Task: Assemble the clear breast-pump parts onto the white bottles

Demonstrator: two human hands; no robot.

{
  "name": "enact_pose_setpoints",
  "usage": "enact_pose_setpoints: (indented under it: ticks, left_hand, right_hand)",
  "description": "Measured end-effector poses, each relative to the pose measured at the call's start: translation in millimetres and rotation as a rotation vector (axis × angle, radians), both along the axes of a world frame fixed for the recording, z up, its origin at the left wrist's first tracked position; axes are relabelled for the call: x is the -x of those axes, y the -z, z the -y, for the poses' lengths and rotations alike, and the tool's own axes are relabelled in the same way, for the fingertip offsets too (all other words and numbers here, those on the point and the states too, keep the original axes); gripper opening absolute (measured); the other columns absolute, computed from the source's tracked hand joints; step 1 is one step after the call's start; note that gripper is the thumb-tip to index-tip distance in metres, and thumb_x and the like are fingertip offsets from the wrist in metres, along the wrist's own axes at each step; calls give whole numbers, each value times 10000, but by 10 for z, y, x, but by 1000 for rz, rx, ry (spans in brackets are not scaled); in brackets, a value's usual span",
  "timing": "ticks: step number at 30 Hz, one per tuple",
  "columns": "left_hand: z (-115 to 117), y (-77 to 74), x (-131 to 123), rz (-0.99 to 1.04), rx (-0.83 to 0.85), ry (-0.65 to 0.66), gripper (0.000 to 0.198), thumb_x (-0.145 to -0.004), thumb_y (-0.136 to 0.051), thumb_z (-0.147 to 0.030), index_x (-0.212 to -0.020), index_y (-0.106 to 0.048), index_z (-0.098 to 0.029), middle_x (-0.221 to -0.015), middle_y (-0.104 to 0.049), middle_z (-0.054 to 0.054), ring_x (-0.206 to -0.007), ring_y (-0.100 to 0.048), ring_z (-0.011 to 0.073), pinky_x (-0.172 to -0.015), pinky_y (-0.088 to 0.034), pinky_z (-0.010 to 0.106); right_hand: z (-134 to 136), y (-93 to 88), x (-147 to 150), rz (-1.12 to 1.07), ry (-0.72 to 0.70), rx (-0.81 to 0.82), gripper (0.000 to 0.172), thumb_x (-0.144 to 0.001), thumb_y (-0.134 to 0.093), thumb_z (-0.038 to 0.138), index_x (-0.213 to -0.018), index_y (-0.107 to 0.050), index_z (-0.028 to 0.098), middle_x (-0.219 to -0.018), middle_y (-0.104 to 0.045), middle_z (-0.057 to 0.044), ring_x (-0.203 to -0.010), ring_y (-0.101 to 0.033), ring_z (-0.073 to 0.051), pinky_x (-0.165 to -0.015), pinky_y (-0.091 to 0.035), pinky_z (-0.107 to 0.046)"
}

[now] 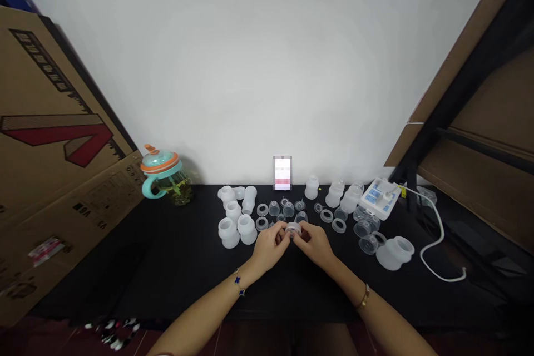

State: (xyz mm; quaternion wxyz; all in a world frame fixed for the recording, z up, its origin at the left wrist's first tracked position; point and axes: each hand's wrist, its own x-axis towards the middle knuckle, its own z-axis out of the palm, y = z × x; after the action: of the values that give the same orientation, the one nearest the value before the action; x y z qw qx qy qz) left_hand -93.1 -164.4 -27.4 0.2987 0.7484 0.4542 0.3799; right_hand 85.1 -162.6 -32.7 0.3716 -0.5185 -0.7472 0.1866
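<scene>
Between my two hands, over the black table, is a translucent bottle collar ring (293,227). My left hand (270,245) pinches its left side, and my right hand (314,241) grips its right side. Just beyond the fingers lie clear caps (288,209), loose rings (262,209) and small nipple-like pieces (299,204). Left of my left hand stand several white baby bottle bodies (247,229). To the right of my right hand are more rings (339,226) and clear caps (368,244). What sits inside the held ring is too small to make out.
A teal-lidded glass jug (167,175) stands at the back left beside a large cardboard box (62,178). A white power strip (380,198) with a trailing cable (438,233) lies at the right, near a tipped bottle body (394,253). A blurred upright screen (282,172) leans on the wall.
</scene>
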Motion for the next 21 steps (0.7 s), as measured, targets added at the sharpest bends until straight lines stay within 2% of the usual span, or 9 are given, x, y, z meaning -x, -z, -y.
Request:
enact_pose_setpoints:
  ticks: [5, 9, 11, 16, 21]
  left_hand:
    - [-33, 33, 15, 13, 19, -17, 210, -918, -559, -345, -769, -564, -196, -606, -535, -56, -540, -494, 111, -548, -332, 232]
    - [-51, 52, 23, 37, 43, -43, 259, -918, -563, -365, -725, -533, -194, -580, -503, -65, -527, -468, 104, -539, -313, 231]
    - [-48, 51, 19, 53, 39, -45, 255, -931, -549, -371, -748, -544, -193, -584, -501, -65, -529, -466, 104, -543, -315, 231]
    - [-24, 36, 4, 50, 21, -24, 252, -934, -545, -364, -748, -535, -194, -582, -504, -61, -529, -472, 106, -542, -316, 227]
    - [-13, 33, 1, 55, 25, -16, 220, -911, -555, -339, -744, -527, -199, -587, -523, -56, -521, -472, 108, -540, -323, 228]
  right_hand:
    - [17, 4, 15, -76, -42, 37, 139, -901, -580, 334, -830, -616, 219, -645, -604, 30, -555, -549, -138, -532, -374, -234]
    - [22, 2, 19, -90, -72, 55, 163, -933, -550, 360, -919, -640, 225, -663, -616, 27, -563, -559, -144, -542, -388, -239]
    - [15, 1, 14, -72, -80, 53, 188, -942, -542, 380, -899, -636, 223, -663, -610, 27, -564, -552, -144, -543, -379, -241]
    - [0, 3, 8, -38, -78, 22, 298, -941, -538, 376, -691, -529, 214, -601, -542, 33, -539, -501, -130, -522, -330, -242]
    - [12, -11, 12, -55, -92, 27, 276, -931, -545, 358, -698, -532, 210, -600, -534, 36, -532, -501, -126, -518, -334, -238]
